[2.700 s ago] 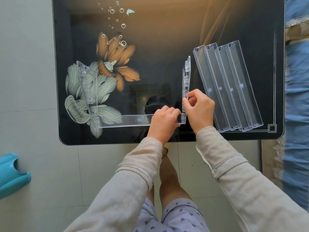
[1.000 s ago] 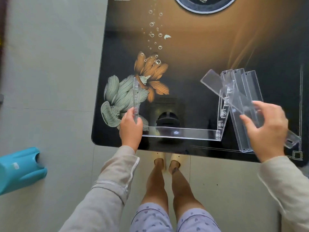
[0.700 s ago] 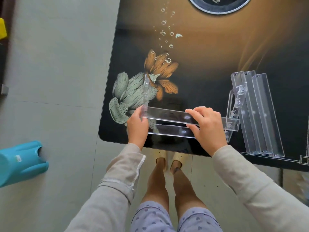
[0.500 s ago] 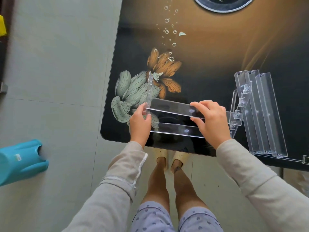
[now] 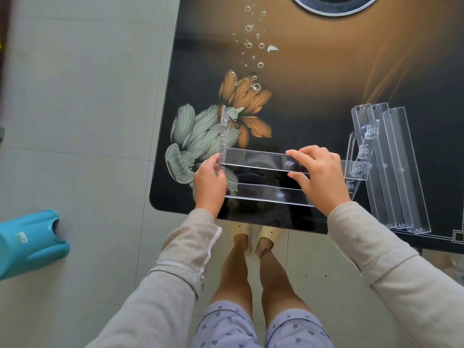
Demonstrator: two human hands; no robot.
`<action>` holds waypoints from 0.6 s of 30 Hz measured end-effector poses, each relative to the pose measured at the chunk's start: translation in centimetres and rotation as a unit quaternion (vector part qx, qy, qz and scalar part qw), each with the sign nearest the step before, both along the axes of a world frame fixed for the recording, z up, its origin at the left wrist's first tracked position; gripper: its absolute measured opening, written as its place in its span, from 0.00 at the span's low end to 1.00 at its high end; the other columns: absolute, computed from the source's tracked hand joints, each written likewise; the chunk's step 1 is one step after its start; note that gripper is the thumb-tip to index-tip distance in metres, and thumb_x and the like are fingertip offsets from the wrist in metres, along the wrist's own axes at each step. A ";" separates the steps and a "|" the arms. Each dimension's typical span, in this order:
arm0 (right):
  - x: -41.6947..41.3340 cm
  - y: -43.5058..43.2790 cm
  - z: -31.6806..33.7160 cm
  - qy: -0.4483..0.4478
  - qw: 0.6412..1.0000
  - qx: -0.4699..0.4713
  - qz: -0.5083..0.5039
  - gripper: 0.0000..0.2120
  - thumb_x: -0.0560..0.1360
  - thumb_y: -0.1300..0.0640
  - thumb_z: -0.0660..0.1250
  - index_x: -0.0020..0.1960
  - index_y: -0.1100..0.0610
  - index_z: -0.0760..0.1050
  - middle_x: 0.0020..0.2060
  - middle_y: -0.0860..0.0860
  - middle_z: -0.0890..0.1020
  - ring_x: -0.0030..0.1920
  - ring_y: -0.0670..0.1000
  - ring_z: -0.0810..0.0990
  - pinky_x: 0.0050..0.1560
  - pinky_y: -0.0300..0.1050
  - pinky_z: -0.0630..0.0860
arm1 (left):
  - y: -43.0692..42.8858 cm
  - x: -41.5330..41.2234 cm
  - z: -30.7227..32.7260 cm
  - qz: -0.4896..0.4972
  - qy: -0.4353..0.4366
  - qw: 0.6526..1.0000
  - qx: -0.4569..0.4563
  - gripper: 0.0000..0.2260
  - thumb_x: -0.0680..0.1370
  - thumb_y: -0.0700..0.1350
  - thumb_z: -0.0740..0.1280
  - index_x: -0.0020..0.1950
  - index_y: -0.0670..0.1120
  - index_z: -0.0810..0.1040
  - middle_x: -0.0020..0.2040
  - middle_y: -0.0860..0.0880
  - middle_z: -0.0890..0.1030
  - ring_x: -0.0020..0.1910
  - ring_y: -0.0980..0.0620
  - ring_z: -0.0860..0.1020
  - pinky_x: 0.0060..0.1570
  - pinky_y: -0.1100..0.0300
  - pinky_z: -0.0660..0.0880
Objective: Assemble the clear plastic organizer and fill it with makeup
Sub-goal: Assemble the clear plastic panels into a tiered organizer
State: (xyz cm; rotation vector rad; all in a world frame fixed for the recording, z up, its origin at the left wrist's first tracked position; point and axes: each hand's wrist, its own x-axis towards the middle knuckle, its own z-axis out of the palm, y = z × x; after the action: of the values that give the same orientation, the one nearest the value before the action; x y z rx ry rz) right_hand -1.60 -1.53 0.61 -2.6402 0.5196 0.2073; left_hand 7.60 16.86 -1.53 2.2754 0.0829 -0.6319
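Note:
The partly built clear organizer stands near the front edge of the black table (image 5: 326,79). Its left side panel (image 5: 224,131) is upright, and my left hand (image 5: 209,183) grips its lower part. A bottom shelf strip (image 5: 263,193) joins both sides. My right hand (image 5: 319,177) holds a second clear shelf strip (image 5: 253,160) by its middle, thumb below and fingers on top, spanning from the left panel to the right side panel (image 5: 361,151). Three more clear strips (image 5: 396,172) lie side by side at the right.
The table carries a printed flower design (image 5: 241,106) and a round dark inset (image 5: 334,3) at the top edge. A turquoise plastic stool (image 5: 27,244) stands on the tiled floor at the left. My legs and slippers (image 5: 253,237) are below the table's front edge.
My right hand lifted one clear strip from the stack at the right and brought it between the two side panels. My left hand moved to the left panel and stays there.

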 end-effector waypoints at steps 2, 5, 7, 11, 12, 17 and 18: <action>0.1 -0.1 -0.1 0.018 1.000 0.001 0.002 0.20 0.72 0.57 0.69 0.63 0.55 0.75 0.54 0.57 0.79 0.56 0.57 0.75 0.61 0.50 0.66 | 0.0 0.0 0.0 -0.003 0.000 1.000 0.001 0.16 0.78 0.37 0.62 0.66 0.44 0.73 0.59 0.43 0.80 0.58 0.48 0.77 0.58 0.51 0.77; 0.3 -0.5 -0.2 0.040 0.999 0.009 0.003 0.20 0.73 0.57 0.68 0.65 0.54 0.74 0.55 0.57 0.78 0.57 0.56 0.74 0.62 0.50 0.65 | -0.1 0.0 0.1 -0.009 -0.003 1.000 -0.001 0.16 0.78 0.37 0.61 0.66 0.44 0.73 0.59 0.44 0.80 0.59 0.48 0.77 0.58 0.51 0.77; 0.5 -0.6 -0.3 0.050 0.999 0.010 0.004 0.20 0.73 0.57 0.68 0.65 0.54 0.73 0.56 0.57 0.78 0.58 0.56 0.74 0.62 0.50 0.65 | -0.1 0.0 0.2 -0.007 -0.002 1.000 -0.003 0.16 0.78 0.37 0.61 0.65 0.43 0.74 0.58 0.44 0.80 0.57 0.48 0.77 0.56 0.53 0.77; 0.7 -0.4 -0.5 0.052 0.999 0.003 0.010 0.20 0.73 0.56 0.68 0.65 0.54 0.73 0.56 0.56 0.79 0.58 0.57 0.74 0.62 0.51 0.67 | -0.6 0.2 0.4 0.008 -0.016 1.000 0.007 0.11 0.78 0.45 0.60 0.53 0.42 0.78 0.48 0.44 0.82 0.46 0.47 0.79 0.43 0.56 0.78; 0.7 -0.4 -0.5 0.052 0.999 0.000 0.011 0.20 0.73 0.56 0.68 0.65 0.54 0.73 0.56 0.56 0.79 0.58 0.56 0.74 0.62 0.50 0.67 | -0.9 0.4 0.3 0.010 -0.027 0.999 0.021 0.10 0.77 0.47 0.60 0.49 0.43 0.78 0.43 0.46 0.81 0.42 0.48 0.77 0.37 0.60 0.75; 0.2 -0.3 -0.6 0.046 0.999 -0.008 0.009 0.21 0.74 0.56 0.68 0.66 0.53 0.72 0.56 0.55 0.79 0.57 0.55 0.75 0.61 0.49 0.67 | -2.2 1.5 -0.2 0.015 -0.087 0.990 0.110 0.09 0.77 0.45 0.62 0.41 0.41 0.77 0.35 0.48 0.76 0.35 0.49 0.72 0.30 0.64 0.62; 0.1 -0.2 -0.7 0.045 0.999 -0.008 0.006 0.21 0.74 0.56 0.67 0.66 0.53 0.72 0.56 0.55 0.79 0.57 0.55 0.75 0.61 0.50 0.67 | -2.4 1.5 -0.3 0.018 -0.095 0.988 0.118 0.09 0.77 0.44 0.63 0.42 0.40 0.77 0.35 0.47 0.75 0.35 0.49 0.72 0.30 0.65 0.62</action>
State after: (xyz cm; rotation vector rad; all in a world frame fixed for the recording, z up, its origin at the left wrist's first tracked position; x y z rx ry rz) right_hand -1.50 -1.68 -0.07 -2.6602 0.5383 0.3290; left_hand 9.07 14.49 -1.85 2.5445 0.1116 -0.4013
